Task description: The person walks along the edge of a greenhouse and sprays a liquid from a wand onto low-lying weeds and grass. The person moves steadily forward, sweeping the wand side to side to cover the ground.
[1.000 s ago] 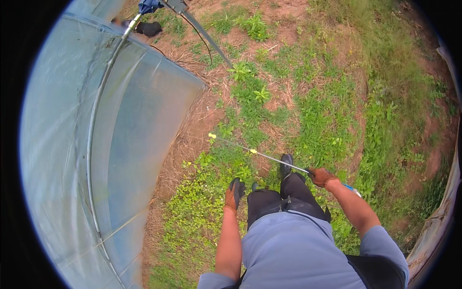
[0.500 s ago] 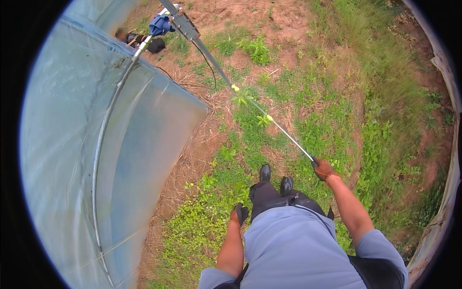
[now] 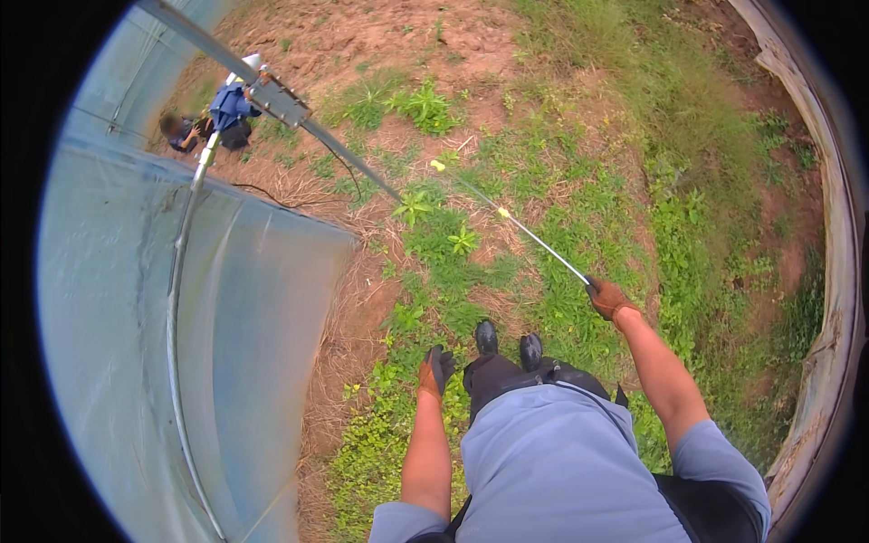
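Note:
My right hand (image 3: 608, 298), in an orange-brown glove, grips the near end of a thin metal spray wand (image 3: 529, 236) with yellow fittings. The wand reaches forward and left over the grass, its yellow tip (image 3: 438, 166) above the weeds. My left hand (image 3: 437, 370), also gloved, hangs by my side with fingers loosely curled and nothing in it. My two dark boots (image 3: 507, 342) stand on the weedy ground between the hands.
A plastic-covered greenhouse tunnel (image 3: 163, 344) with a metal hoop fills the left. A metal bar (image 3: 272, 95) crosses the upper left. Another person (image 3: 217, 118) crouches far off by the tunnel's end. A pale curved wall (image 3: 828, 299) borders the right; bare reddish soil lies ahead.
My right hand has raised and swung the wand from low and leftward to pointing forward and up-left. My view has shifted forward; the crouching person is more in view.

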Demonstrator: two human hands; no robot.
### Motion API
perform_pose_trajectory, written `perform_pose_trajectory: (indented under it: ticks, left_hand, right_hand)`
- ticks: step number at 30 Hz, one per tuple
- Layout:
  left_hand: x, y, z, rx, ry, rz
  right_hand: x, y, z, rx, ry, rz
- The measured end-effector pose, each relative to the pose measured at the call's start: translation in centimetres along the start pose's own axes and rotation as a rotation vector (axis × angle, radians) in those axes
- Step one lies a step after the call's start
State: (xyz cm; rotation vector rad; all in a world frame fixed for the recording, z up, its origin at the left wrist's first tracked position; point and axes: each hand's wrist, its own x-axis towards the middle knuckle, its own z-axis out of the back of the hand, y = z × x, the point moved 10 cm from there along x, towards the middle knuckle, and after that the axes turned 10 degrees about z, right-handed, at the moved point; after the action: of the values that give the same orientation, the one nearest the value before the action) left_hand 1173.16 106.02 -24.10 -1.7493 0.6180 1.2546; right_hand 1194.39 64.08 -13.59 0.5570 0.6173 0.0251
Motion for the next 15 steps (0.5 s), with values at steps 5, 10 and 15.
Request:
perform_pose_trajectory:
  ticks: [5,10,15]
  left_hand:
    - [1.4,4.8,0.8,0.104,-0.012,0.173]
    - [2.1,6.5,0.2,0.183,0.013,0.247]
    - [2.5,4.2,-3.1,0.298,0.089,0.237]
  right_hand:
    - [-4.1,-7.3,0.8,0.161,-0.118,-0.296]
    - [-10.7,-12.3,-1.6,0.274,-0.180,-0.372]
    - [-18.9,-15.7,-1.5,0.604,-0.320,-0.696]
